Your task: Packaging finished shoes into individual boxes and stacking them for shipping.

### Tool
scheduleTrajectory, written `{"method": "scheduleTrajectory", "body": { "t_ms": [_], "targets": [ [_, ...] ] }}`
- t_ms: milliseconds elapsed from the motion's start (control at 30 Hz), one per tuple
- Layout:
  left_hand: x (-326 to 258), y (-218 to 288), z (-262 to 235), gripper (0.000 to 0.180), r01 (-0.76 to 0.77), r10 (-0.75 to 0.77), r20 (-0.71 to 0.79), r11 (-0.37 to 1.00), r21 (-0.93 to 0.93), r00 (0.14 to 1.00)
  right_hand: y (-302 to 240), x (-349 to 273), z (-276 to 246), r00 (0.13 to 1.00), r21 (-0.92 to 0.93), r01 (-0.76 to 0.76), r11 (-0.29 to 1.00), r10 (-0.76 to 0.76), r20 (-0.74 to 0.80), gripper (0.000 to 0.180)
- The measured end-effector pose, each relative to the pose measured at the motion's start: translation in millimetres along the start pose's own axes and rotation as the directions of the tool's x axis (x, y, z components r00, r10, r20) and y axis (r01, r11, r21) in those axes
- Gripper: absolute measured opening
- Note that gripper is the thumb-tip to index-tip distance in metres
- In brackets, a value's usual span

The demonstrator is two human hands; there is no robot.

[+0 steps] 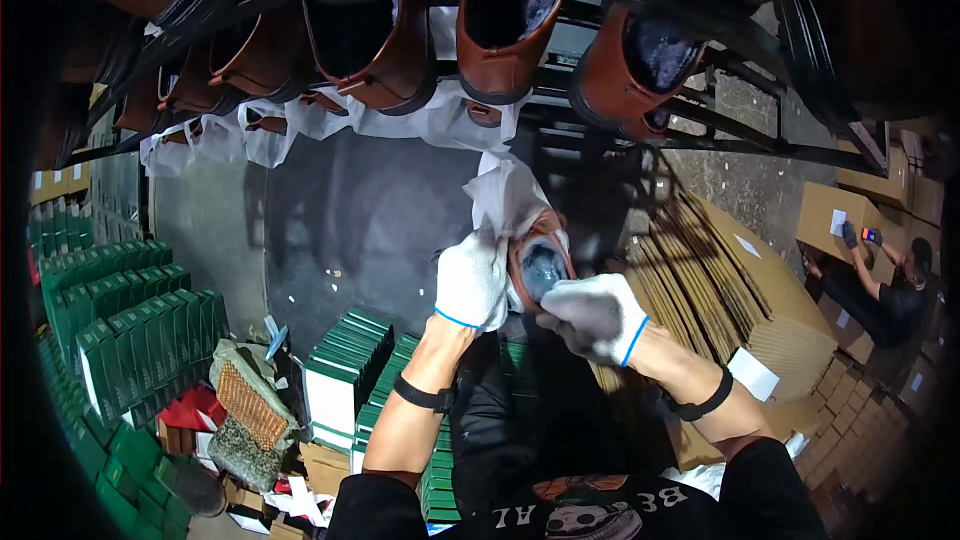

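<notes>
A brown leather shoe hangs in front of my body, its bluish-grey fuzzy lining showing through the opening. Thin white wrapping paper rises from its far end and reaches along its left side. My left hand, in a white knit glove with a blue cuff edge, is closed at the shoe's left, pinching the paper. On the near right side, my right hand, in a matching glove smudged grey, is closed on the shoe's near end; its fingertips are partly hidden.
Brown shoes line a black metal rack overhead, some wrapped in white paper. Green boxes stand in rows at left and below. Flattened cardboard is stacked at right. A co-worker handles a carton far right. A woven cushion lies lower left.
</notes>
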State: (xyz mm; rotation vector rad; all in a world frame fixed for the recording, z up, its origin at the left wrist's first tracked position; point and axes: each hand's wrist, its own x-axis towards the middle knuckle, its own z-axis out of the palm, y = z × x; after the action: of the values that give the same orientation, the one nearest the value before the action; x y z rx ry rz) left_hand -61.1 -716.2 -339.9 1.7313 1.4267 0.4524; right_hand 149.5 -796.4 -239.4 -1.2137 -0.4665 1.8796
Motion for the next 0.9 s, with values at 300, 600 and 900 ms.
{"method": "scheduleTrajectory", "body": {
  "t_ms": [300,600,900],
  "targets": [
    [-8.4,15.6,-4.4,0.022,-0.180,0.169,0.103,0.978,0.110,0.980,6.0,26.4,-23.1,0.916,-0.916,0.123,0.383,-0.398,-0.043,0.016],
    [-15.0,17.7,22.8,0.026,-0.064,-0.011,-0.197,0.927,-0.370,0.980,14.0,97.6,-61.8,0.481,-0.969,0.022,-0.244,-0.848,0.224,0.005],
    [20.9,15.0,55.5,0.042,0.131,-0.168,-0.050,0.895,-0.427,0.984,69.8,80.0,-79.9,0.940,-0.803,0.051,0.593,-0.301,-0.163,0.024]
  ]
}}
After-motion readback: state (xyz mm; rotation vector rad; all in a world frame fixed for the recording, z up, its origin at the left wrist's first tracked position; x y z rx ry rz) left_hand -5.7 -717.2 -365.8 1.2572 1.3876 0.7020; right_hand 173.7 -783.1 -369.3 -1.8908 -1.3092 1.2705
